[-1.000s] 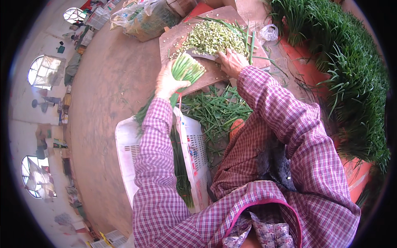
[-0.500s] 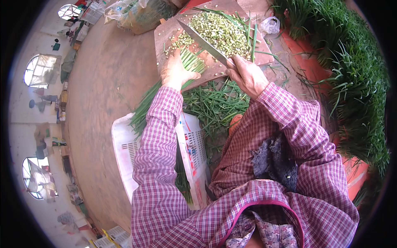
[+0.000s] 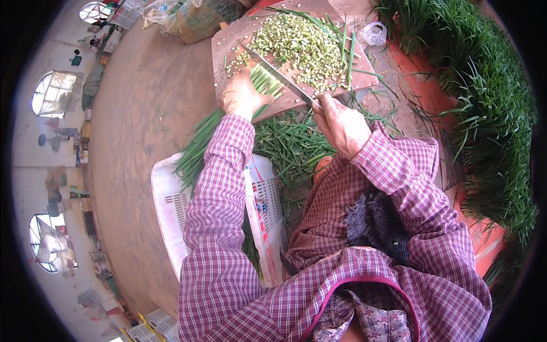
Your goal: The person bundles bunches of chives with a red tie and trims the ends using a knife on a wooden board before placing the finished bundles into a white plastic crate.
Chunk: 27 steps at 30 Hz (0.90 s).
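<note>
My left hand (image 3: 242,94) is closed over a bundle of long green stalks (image 3: 265,80), its pale cut ends on the cutting board (image 3: 225,43) and its leafy part trailing down to the left. In my right hand (image 3: 342,125) is the handle of a long knife (image 3: 282,78). The blade slants up and left across the board, right by the cut ends of the bundle. Chopped pale-green pieces (image 3: 302,43) are heaped on the board past the blade, with smaller bits scattered around. A few whole green stalks (image 3: 345,51) lie at the board's right side.
Below the board sits a white slotted crate (image 3: 171,194). Loose green leaves (image 3: 296,142) cover the ground between it and my leg. Tall green bunches (image 3: 484,102) line the right side. A clear plastic bag (image 3: 373,34) and a filled bag (image 3: 202,20) lie near the board.
The knife has come down and closer to the stalk ends, its blade now lying flatter along them. My right hand has lowered slightly; my left keeps its hold on the bundle.
</note>
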Each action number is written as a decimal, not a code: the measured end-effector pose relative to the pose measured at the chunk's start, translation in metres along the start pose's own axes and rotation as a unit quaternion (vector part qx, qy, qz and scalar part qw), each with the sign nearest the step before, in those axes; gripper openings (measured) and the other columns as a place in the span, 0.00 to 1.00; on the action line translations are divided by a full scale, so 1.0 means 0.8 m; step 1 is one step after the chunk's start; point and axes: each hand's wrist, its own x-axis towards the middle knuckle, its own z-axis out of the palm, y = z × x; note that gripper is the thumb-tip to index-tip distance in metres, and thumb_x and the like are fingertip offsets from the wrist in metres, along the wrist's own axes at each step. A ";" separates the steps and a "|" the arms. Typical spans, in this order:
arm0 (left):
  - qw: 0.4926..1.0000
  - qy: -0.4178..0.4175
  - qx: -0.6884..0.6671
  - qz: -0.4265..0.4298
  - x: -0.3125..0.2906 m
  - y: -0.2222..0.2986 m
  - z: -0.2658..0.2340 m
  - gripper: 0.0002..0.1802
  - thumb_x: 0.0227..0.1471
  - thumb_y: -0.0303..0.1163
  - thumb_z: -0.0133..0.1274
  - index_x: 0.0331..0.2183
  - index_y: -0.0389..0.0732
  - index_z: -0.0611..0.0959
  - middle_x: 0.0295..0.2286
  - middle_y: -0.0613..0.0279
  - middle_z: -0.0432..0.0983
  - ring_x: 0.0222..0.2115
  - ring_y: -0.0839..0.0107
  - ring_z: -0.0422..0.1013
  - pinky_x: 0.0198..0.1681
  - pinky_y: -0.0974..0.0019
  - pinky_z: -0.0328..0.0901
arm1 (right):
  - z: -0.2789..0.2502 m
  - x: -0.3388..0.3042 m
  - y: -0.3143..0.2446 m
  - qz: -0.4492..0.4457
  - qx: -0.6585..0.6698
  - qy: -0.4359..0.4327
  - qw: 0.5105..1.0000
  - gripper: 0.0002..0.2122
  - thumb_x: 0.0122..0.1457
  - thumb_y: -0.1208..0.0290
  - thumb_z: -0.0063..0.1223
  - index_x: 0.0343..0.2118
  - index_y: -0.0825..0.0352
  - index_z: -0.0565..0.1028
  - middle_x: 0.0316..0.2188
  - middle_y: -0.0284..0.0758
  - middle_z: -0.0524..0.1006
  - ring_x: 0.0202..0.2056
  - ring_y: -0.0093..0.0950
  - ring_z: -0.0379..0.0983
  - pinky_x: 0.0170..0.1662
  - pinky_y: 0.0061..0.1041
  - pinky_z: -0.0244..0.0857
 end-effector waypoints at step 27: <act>0.998 0.010 0.055 0.032 -0.003 0.013 0.003 0.51 0.30 0.51 0.75 0.56 0.46 0.72 0.45 0.55 0.77 0.48 0.57 0.75 0.50 0.55 0.72 | 0.088 0.118 0.024 0.112 -0.146 -0.146 0.972 0.21 0.65 0.60 0.45 0.53 0.72 0.65 0.26 0.49 0.81 0.30 0.46 0.81 0.35 0.45 0.75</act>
